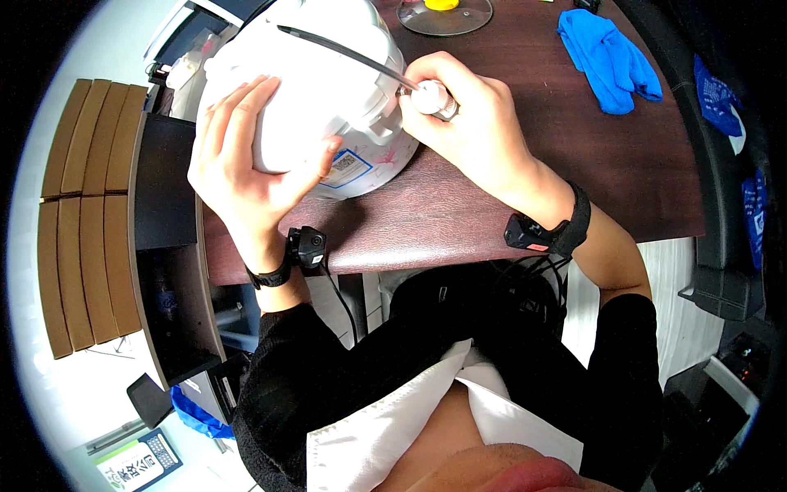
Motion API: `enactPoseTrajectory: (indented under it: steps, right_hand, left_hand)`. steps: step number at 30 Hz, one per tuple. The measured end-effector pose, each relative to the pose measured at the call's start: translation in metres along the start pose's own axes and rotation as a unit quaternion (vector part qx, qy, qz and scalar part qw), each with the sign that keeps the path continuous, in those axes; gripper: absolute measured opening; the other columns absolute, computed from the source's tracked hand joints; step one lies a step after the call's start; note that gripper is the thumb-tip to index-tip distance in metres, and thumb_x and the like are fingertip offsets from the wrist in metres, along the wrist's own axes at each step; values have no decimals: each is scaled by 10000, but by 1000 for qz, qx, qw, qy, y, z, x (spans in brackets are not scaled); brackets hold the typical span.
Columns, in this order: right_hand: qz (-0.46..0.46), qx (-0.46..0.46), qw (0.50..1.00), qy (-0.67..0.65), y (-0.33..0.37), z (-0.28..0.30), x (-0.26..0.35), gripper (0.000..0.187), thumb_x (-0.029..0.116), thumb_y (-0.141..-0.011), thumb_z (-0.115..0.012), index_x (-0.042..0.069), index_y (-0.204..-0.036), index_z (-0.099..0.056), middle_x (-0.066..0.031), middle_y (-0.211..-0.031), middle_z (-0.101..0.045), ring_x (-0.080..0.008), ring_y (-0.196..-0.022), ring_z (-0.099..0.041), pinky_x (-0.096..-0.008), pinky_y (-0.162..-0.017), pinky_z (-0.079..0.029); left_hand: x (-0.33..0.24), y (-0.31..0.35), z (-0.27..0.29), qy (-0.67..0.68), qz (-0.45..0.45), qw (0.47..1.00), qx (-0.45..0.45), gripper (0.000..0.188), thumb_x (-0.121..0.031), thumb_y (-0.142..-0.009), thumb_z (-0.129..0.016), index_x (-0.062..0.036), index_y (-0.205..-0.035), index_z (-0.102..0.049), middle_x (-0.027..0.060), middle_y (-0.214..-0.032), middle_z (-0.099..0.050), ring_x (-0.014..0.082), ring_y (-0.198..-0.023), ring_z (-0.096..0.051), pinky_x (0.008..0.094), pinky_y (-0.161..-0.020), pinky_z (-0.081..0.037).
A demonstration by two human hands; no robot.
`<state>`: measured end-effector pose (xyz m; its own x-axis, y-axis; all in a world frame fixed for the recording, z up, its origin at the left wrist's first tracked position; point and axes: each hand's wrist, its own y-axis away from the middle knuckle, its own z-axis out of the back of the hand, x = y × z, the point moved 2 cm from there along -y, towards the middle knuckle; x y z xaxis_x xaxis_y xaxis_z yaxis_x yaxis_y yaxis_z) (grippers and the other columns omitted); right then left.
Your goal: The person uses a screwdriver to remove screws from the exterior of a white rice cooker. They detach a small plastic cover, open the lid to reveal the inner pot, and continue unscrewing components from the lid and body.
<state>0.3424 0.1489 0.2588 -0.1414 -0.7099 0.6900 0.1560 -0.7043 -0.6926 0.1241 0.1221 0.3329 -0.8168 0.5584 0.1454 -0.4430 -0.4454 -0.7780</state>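
A white rice cooker [307,86] with a pink floral side and a blue-framed label stands at the table's left front. My left hand [238,156] lies against its lid, fingers stretched and thumb apart, gripping nothing. On the cooker's right, my right hand [471,119] is closed round the white handle of a long, thin, dark tool [348,53]. The tool reaches leftward above the cooker lid; seen nearly edge-on, its exact kind is unclear. The right fingers are close to the cooker's front latch; whether they touch it I cannot tell.
A glass lid [447,18] with a yellow knob lies at the back of the dark wooden table [566,176]. A blue cloth [608,61] is crumpled at the back right. Left of the table stand a dark shelf [168,189] and stacked brown boxes [86,213].
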Motion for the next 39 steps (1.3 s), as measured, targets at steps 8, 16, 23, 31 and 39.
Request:
enactPoseTrajectory:
  steps: [8, 16, 23, 31, 39]
  right_hand:
    - [47, -16, 998, 29, -3, 0, -1, 167, 104, -836, -705, 46, -941, -588, -111, -732, -668, -218, -678, -706, -309, -578, -547]
    - [25, -26, 999, -14, -1, 0, -5, 186, 132, -832, -729, 51, -946, -606, -114, -743, -676, -211, -707, -712, -309, -590, -550]
    - [30, -38, 999, 17, -2, 3, -2, 201, 101, -810, -734, 25, -956, -617, -118, -776, -689, -213, -735, -718, -295, -606, -547]
    - [-182, 13, 969, -169, -2, 14, -15, 142, 128, -907, -662, 18, -985, -618, 1, -698, -592, -67, -572, -559, -217, -498, -434]
    - [-413, -22, 861, -297, -11, 61, -86, 213, 247, -906, -677, 54, -915, -588, 12, -686, -534, -89, -531, -508, -242, -465, -422]
  left_hand:
    - [1, -2, 1, 0, 3, 1000, 1, 635, -538, -639, -807, -43, -1025, -715, 125, -1013, -706, 264, -956, -677, 384, -821, -544]
    - [1, -4, 0, -2, 0, 1000, -2, 633, -540, -640, -806, -43, -1020, -716, 124, -1012, -709, 262, -951, -679, 385, -821, -544]
    - [3, -2, 1, 0, 0, 1000, -7, 636, -546, -642, -803, -40, -1018, -716, 125, -1010, -708, 263, -956, -678, 386, -829, -543]
    - [4, -2, 1, -4, 0, 1000, -7, 646, -561, -641, -803, -51, -1029, -718, 115, -1017, -710, 259, -965, -678, 394, -836, -546]
    - [4, -6, 4, 6, -12, 1000, 9, 636, -525, -642, -823, -41, -1041, -715, 125, -1022, -712, 261, -965, -685, 387, -841, -548]
